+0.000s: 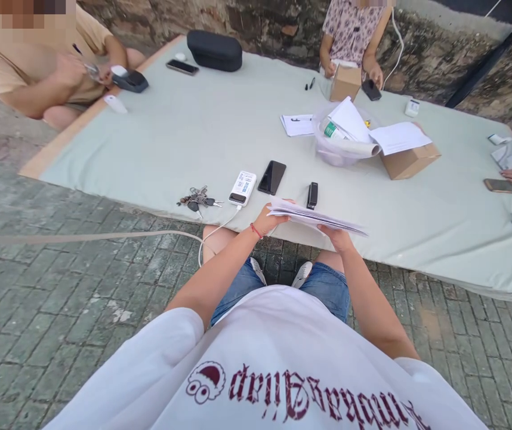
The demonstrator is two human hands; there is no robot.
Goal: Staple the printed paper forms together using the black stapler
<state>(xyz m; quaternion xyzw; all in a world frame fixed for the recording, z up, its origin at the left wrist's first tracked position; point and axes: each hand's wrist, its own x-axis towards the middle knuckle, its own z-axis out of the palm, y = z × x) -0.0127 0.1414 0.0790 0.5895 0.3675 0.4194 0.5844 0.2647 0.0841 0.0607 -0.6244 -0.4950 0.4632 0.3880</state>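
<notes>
Under and beyond the fingers spreads a wood-edged table, draped in creased, pale green cloth. Ahead and to the right of the fingers stands a round, translucent plastic tub; right of it sits a sharp-cornered brown cardboard box. The sheaf of papers, thin, flat and white with slightly fanned edges, is held between both hands near the table's front edge. The left hand has its fingers closed on the sheaf's left end; the right hand grips the near edge further right, most fingertips hidden. Ahead of the left fingers lies a glossy black phone, with a rounded white power bank on its left. Just past the sheaf's far edge is a narrow black stapler, leaving room between it and the tub. Bunched metal keys lie left of the left fingers, the cloth stretching broadly beyond them.
</notes>
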